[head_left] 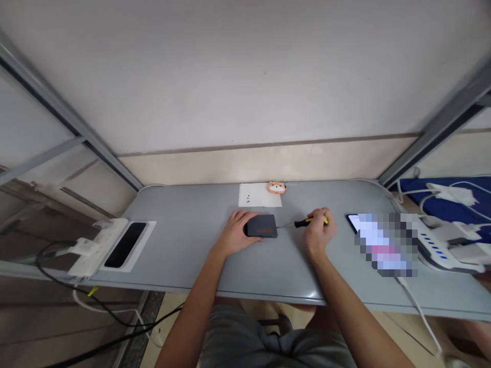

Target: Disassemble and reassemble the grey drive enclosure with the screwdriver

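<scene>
A small dark grey box [266, 225], flat and rectangular, lies on the grey desk in front of me. My left hand [238, 232] grips its left end, fingers along the far side and thumb along the near side. In my right hand [320, 231] is a screwdriver [302, 223] with a black and yellow handle, held level. Its thin shaft points left, and the tip meets the box's right side; whether it is inserted I cannot tell. Beyond the box, several tiny dark pieces, perhaps screws, rest on a white sheet of paper [258, 196].
An orange animal-faced item [276, 187] sits on the paper's right side. At left are a black phone [126, 245] and a white power strip [100, 247]. A lit, pixelated screen [379, 245] and a charging station [441, 248] stand right. Cables hang over the front edge.
</scene>
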Available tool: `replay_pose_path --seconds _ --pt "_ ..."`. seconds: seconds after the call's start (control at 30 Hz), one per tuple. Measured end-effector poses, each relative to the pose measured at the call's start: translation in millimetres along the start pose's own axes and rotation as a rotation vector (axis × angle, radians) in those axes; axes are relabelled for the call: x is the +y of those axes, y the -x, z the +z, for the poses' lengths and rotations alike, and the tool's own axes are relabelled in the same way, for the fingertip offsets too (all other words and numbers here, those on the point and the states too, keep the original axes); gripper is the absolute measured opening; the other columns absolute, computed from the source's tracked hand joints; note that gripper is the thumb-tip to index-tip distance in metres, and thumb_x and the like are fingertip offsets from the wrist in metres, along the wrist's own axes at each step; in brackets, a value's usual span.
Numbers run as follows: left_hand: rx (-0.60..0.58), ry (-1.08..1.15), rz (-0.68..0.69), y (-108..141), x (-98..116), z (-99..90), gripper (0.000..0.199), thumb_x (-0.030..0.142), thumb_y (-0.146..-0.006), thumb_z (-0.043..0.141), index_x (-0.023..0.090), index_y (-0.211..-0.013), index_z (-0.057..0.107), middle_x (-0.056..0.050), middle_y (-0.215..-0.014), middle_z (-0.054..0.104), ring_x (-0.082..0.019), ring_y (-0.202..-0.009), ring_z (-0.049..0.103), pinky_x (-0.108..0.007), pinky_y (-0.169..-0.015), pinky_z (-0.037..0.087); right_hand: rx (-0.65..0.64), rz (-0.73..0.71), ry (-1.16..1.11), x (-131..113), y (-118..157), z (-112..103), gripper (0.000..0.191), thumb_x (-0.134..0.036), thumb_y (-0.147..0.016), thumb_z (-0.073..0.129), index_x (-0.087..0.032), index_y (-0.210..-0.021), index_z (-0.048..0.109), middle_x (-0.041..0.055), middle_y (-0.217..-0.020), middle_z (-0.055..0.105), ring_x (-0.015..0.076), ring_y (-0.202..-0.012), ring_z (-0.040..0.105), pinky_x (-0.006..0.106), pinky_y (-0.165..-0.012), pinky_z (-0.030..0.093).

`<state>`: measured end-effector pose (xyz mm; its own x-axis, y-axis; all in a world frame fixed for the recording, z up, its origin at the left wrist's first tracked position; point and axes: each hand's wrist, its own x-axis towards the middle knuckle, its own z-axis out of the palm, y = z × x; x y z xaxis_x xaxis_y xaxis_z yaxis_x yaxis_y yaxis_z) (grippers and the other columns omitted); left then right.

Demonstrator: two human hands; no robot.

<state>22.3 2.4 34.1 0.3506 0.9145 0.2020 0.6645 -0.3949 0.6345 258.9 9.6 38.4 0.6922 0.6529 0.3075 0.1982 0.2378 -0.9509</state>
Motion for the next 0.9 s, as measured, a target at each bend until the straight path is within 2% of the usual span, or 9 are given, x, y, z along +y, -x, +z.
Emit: replay_pose_path --seconds 0.1,0.17,0.23,0.33,0.47,0.53,0.6,0.73,0.9 --pt "-0.016 0.004 0.012 -0.2 0.4 0.1 0.074 0.032 -0.073 0.098 0.031 -0.139 0.065 -0.007 -0.133 0.067 -0.031 -0.130 0.056 -0.049 -0.116 0.048 0.113 -0.030 0.015 0.6 -1.3 -1.2 0.045 -0.054 -0.095 0.049 -0.025 -0.060 0.050 -0.0015 -0.058 0.048 0.0171 -0.061 0.048 0.031 -0.059 0.037" --pt "-0.033 0.000 0.019 -0.7 0.2 1.2 0.074 0.033 -0.072 0.098 0.032 -0.139 0.065 -0.007 -0.134 0.067 -0.031 -0.130 0.057 -0.049 -0.115 0.048 0.092 -0.068 0.013 1.8 4.9 -0.5 0.045 -0.051 -0.098 0.047 -0.025 -0.062 0.051 -0.0007 -0.060 0.050 0.0175 -0.063 0.050 0.031 -0.060 0.039" --pt "-0.047 -0.010 0.021 -1.5 0.0 2.7 0.076 0.035 -0.071 0.099 0.031 -0.139 0.066 -0.007 -0.136 0.068 -0.032 -0.131 0.058 -0.050 -0.116 0.047 -0.072 -0.148 0.018 3.7 16.5 1.2 0.045 -0.049 -0.100 0.045 -0.024 -0.063 0.053 -0.0006 -0.061 0.052 0.0171 -0.061 0.051 0.030 -0.059 0.040" --pt "-0.058 -0.017 0.018 -2.3 0.3 4.5 0.078 0.037 -0.068 0.100 0.031 -0.138 0.067 -0.007 -0.138 0.068 -0.033 -0.131 0.059 -0.052 -0.116 0.046 -0.319 -0.343 0.013 6.5 35.2 3.7 0.040 -0.039 -0.103 0.044 -0.024 -0.068 0.057 -0.0008 -0.060 0.056 0.0159 -0.055 0.051 0.029 -0.055 0.040" --pt "-0.053 0.011 -0.012 -1.9 0.7 4.9 0.084 0.037 -0.065 0.102 0.031 -0.140 0.066 -0.007 -0.139 0.069 -0.034 -0.133 0.058 -0.052 -0.117 0.045 -0.511 -0.607 -0.027 7.5 46.1 4.4 0.032 -0.027 -0.101 0.045 -0.024 -0.073 0.060 0.0011 -0.064 0.063 0.0162 -0.056 0.058 0.030 -0.056 0.045" --pt "-0.048 0.032 -0.019 -1.7 -0.2 4.8 0.087 0.034 -0.062 0.103 0.031 -0.140 0.065 -0.007 -0.139 0.068 -0.034 -0.133 0.057 -0.053 -0.117 0.045 -0.568 -0.664 -0.021 7.2 45.2 3.7 0.031 -0.025 -0.100 0.046 -0.024 -0.071 0.060 0.0018 -0.063 0.064 0.0165 -0.056 0.059 0.030 -0.056 0.046" --pt "-0.040 0.059 -0.015 -1.7 -1.8 4.8 0.088 0.032 -0.062 0.103 0.032 -0.141 0.065 -0.007 -0.140 0.068 -0.034 -0.133 0.058 -0.053 -0.117 0.046 -0.544 -0.635 0.024 7.1 41.5 2.3 0.033 -0.026 -0.099 0.045 -0.024 -0.070 0.061 0.0017 -0.061 0.064 0.0165 -0.055 0.058 0.030 -0.055 0.045" --pt "0.001 0.129 0.000 -2.1 -6.0 6.0 0.088 0.026 -0.064 0.102 0.032 -0.143 0.064 -0.009 -0.142 0.068 -0.034 -0.134 0.057 -0.052 -0.116 0.047 -0.345 -0.446 0.134 10.1 29.1 -1.8 0.039 -0.032 -0.101 0.043 -0.024 -0.067 0.060 -0.0008 -0.055 0.057 0.0157 -0.049 0.051 0.029 -0.051 0.038" --pt "0.031 0.164 -0.012 -0.8 -7.7 6.8 0.080 0.018 -0.075 0.093 0.033 -0.147 0.061 -0.007 -0.145 0.066 -0.032 -0.135 0.056 -0.050 -0.116 0.048 -0.205 -0.315 0.138 15.1 20.6 -4.2 0.045 -0.041 -0.104 0.040 -0.024 -0.066 0.057 -0.0007 -0.056 0.056 0.0163 -0.052 0.050 0.030 -0.053 0.037"
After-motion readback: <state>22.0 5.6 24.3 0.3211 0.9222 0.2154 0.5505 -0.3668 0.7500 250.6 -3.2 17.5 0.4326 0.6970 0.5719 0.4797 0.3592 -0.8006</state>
